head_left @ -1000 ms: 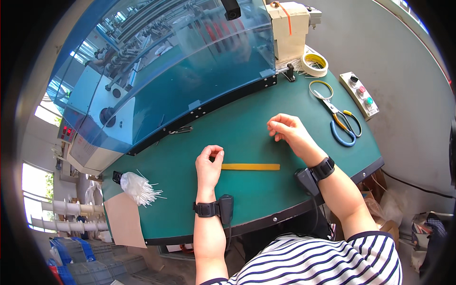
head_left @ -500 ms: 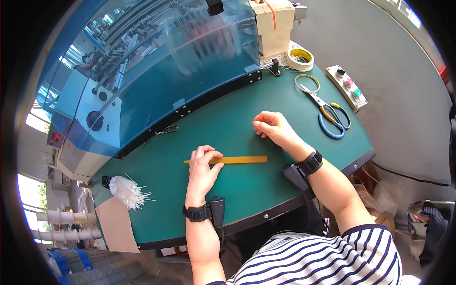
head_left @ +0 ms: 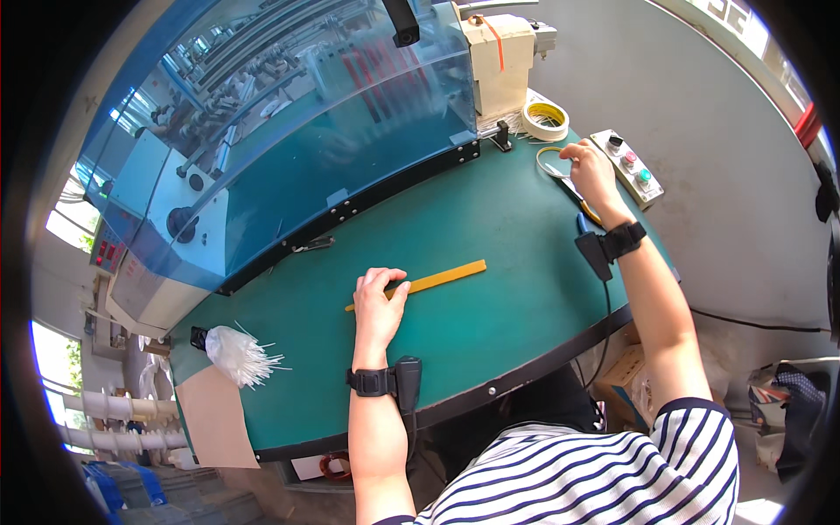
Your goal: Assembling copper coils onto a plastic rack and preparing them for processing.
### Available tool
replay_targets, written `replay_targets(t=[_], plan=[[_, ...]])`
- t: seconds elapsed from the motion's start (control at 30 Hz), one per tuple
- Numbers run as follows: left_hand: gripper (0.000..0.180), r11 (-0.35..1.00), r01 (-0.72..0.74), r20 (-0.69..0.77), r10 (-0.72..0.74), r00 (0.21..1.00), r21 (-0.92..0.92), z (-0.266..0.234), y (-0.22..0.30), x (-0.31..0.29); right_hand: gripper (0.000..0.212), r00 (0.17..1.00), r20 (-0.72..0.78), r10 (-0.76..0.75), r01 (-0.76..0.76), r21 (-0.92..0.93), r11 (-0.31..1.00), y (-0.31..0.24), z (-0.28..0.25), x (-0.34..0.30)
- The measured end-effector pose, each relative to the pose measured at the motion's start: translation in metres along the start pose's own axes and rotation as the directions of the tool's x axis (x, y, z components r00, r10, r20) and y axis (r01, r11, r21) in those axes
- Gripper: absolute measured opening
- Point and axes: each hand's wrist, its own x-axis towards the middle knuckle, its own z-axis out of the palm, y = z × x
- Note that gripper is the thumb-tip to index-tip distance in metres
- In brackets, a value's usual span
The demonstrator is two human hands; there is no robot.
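A narrow flat yellow strip [head_left: 448,276] lies slantwise on the green tabletop. My left hand [head_left: 378,306] is closed over its left part, thumb on the near side and fingers on the far side. At the far right, my right hand [head_left: 597,182] has its fingers curled at the edge of a thin tape ring [head_left: 544,158]. Whether the fingertips grip anything is hidden. Under that hand lie scissors [head_left: 582,226] with blue and yellow handles, mostly covered.
A machine under a blue transparent cover [head_left: 376,140] borders the table's far side. Behind my right hand are a thicker tape roll [head_left: 545,121] and a button box [head_left: 628,168]. A bag of white ties [head_left: 236,354] and brown cardboard [head_left: 214,420] lie at the left.
My right hand has moved right and away from me, from the open tabletop to the scissors and tape ring. The yellow strip has tilted, its right end now farther from me.
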Motion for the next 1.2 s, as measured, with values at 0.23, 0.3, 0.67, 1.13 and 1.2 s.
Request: replay_targets(t=[0.23,0.3,0.67,1.13,1.2], plan=[[0.013,0.998,-0.044,-0.031,0.043,0.999,-0.037,0.003,-0.003,0.002,0.018,0.961,0.223,-0.165,0.225,-0.276,0.934,0.071,0.006,0.012],[0.013,0.999,-0.034,-0.034,0.033,0.999,-0.038,0.005,-0.005,0.001,0.013,0.964,0.126,-0.235,0.26,-0.253,0.932,0.053,0.007,0.007],[0.01,0.993,-0.031,-0.055,0.025,0.998,-0.11,0.002,-0.001,0.004,0.019,0.995,0.099,-0.021,0.031,-0.105,0.994,0.026,0.005,0.0],[0.01,0.993,-0.017,-0.071,0.009,0.997,-0.121,0.007,-0.004,0.005,0.01,0.997,-0.011,-0.077,0.074,-0.193,0.978,0.029,0.014,-0.001],[0.01,0.986,0.005,-0.087,-0.019,0.996,-0.167,0.003,0.0,0.003,0.007,0.949,-0.161,-0.272,0.286,0.069,0.956,-0.017,0.014,-0.019]])
